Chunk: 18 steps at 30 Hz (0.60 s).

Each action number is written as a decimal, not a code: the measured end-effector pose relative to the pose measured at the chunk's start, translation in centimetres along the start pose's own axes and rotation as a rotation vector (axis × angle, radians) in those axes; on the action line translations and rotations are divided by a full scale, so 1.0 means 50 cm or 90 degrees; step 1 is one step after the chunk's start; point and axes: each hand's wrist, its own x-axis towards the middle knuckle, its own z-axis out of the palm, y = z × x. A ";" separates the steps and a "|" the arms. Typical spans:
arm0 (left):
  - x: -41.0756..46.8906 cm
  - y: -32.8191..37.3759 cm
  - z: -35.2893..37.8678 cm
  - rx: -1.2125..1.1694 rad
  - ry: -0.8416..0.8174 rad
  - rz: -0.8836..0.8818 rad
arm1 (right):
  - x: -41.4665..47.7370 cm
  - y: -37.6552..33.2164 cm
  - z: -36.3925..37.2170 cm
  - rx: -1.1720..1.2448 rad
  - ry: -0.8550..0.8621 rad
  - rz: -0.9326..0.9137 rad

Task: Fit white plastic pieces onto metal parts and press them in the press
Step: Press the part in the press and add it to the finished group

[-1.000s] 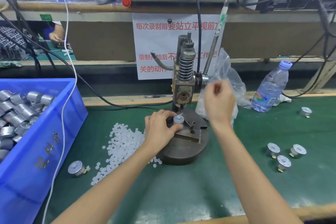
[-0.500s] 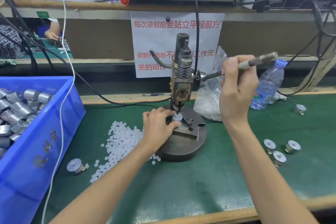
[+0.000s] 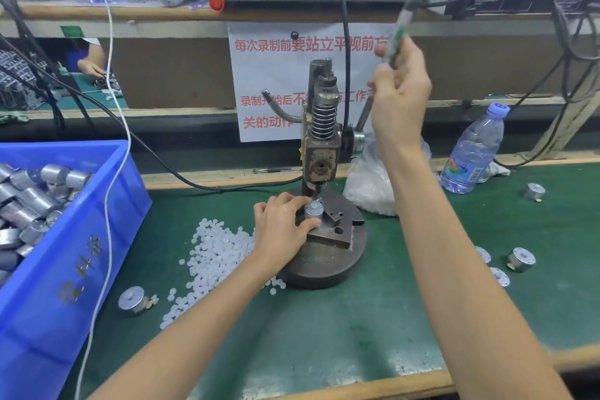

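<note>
A small hand press (image 3: 321,153) stands on a round dark base (image 3: 324,266) on the green mat. My left hand (image 3: 282,227) pinches a silver metal part (image 3: 313,212) with a white plastic piece on top, seated on the base plate under the ram. My right hand (image 3: 397,97) grips the press lever (image 3: 394,45), which points up and to the right. A heap of loose white plastic pieces (image 3: 214,253) lies left of the base.
A blue crate (image 3: 65,269) of silver metal parts fills the left. One metal part (image 3: 133,300) lies near it; several more (image 3: 519,258) lie at the right. A water bottle (image 3: 470,153) and a bag of white pieces (image 3: 370,188) stand behind the press.
My right hand took hold of the lever, pulled it down to near level, and has now raised it back up. The ram has risen off the part. My left hand stayed on the part.
</note>
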 end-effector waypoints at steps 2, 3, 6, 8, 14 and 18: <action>0.000 0.000 0.001 0.007 -0.003 -0.001 | 0.009 0.016 -0.003 -0.013 -0.079 0.090; -0.001 -0.001 0.001 0.009 0.002 -0.002 | -0.007 0.026 -0.012 -0.024 -0.085 0.110; -0.018 0.003 0.000 -0.010 0.052 0.015 | -0.098 0.070 -0.062 -0.077 -0.035 0.075; -0.041 0.017 0.006 -0.078 0.082 0.060 | -0.169 0.106 -0.108 -0.156 -0.098 0.095; -0.102 0.140 0.094 -0.267 -0.092 0.122 | -0.262 0.179 -0.222 -0.441 -0.338 0.281; -0.101 0.217 0.173 -0.301 -0.173 0.075 | -0.257 0.203 -0.296 -0.547 -0.243 0.355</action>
